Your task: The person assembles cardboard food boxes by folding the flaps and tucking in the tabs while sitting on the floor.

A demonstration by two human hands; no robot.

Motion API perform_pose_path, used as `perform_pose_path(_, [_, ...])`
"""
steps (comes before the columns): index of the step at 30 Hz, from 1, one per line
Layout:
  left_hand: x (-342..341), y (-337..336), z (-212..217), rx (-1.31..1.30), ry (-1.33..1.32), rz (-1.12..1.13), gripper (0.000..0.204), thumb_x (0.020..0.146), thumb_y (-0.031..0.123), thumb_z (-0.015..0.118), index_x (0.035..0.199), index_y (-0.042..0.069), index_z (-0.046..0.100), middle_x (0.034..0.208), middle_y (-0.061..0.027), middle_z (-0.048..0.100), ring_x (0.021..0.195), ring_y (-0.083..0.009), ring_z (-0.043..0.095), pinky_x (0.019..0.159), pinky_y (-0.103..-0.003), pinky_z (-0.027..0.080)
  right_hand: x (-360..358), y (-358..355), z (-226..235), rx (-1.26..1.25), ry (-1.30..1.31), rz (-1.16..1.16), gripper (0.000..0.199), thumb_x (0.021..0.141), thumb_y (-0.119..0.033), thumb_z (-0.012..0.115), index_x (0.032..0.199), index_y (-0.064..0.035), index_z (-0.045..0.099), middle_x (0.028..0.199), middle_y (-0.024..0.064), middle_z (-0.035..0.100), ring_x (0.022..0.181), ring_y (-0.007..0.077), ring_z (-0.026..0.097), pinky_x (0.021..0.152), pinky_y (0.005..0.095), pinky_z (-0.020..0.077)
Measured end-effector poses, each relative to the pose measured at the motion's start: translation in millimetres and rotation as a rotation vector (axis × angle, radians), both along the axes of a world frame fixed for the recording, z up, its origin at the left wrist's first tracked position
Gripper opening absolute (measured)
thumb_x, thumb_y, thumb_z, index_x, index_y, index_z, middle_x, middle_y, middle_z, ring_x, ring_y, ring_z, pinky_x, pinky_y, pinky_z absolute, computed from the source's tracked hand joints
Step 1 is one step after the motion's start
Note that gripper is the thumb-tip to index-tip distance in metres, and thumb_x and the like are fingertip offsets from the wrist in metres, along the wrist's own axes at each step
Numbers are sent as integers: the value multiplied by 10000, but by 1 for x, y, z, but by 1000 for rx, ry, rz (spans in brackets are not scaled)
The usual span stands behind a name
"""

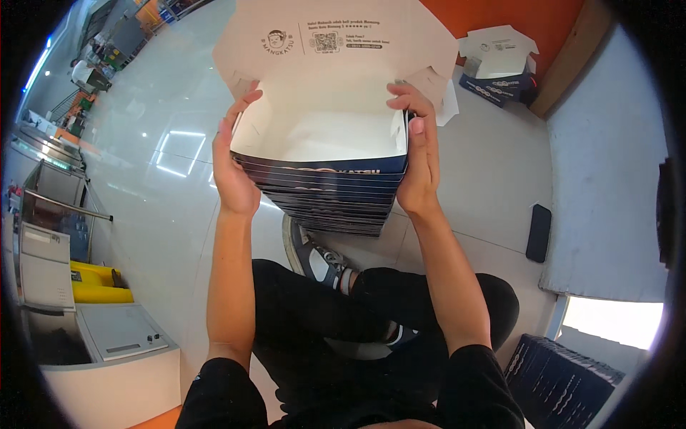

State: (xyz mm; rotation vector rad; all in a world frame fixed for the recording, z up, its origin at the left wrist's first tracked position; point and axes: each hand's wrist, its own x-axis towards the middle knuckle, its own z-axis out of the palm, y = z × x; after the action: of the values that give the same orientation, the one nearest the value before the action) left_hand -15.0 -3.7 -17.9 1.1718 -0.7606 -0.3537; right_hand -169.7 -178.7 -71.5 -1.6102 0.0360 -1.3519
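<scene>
In front of me a tall stack of nested dark-blue paper food boxes (329, 204) rises from the tiled floor. The top food box (321, 129) has a white inside, and its printed lid (400, 36) stands folded back away from me. On its left side my left hand (236, 164) is closed round the wall, fingertips hooked over the rim. My right hand (418, 154) grips the opposite wall the same way, thumb up along the outside. The undersides of both hands are hidden.
I sit cross-legged by the stack, one shoe (314, 257) close to it. Another open box (498, 68) sits at the far right, near an orange wall. A black phone (539, 233) lies on the floor. More dark flat boxes (561, 386) stand at the lower right; a white cabinet (118, 372) is left.
</scene>
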Motion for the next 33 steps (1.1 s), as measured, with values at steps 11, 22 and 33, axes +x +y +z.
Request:
perform_pose_path(11, [-3, 14, -30, 39, -251, 95, 863, 1074, 630, 348, 1617, -35, 266, 1641, -173, 367, 1515, -274, 364, 1244, -400, 278, 6, 6, 3, -3, 34, -1, 616, 1097, -527, 302, 1403, -31, 502, 1544, 214, 436, 1471, 342, 358, 1238, 450, 207])
perform_pose_path(22, [-2, 16, -46, -70, -283, 115, 684, 1111, 397, 225, 1570, -99, 332, 1571, -201, 458, 1474, -262, 417, 1218, -379, 310, 8, 12, 6, 209, 48, 25, 522, 1040, -247, 355, 1475, 27, 449, 1537, 181, 454, 1465, 281, 388, 1243, 385, 253])
perform_pose_path(33, [1, 19, -58, -72, -249, 223, 757, 1122, 496, 228, 1581, -100, 305, 1579, -214, 443, 1469, -284, 429, 1222, -397, 305, 8, -11, -18, 135, -93, -178, 350, 1093, -227, 489, 1343, 8, 558, 1334, 135, 580, 1242, 221, 538, 1068, 335, 404])
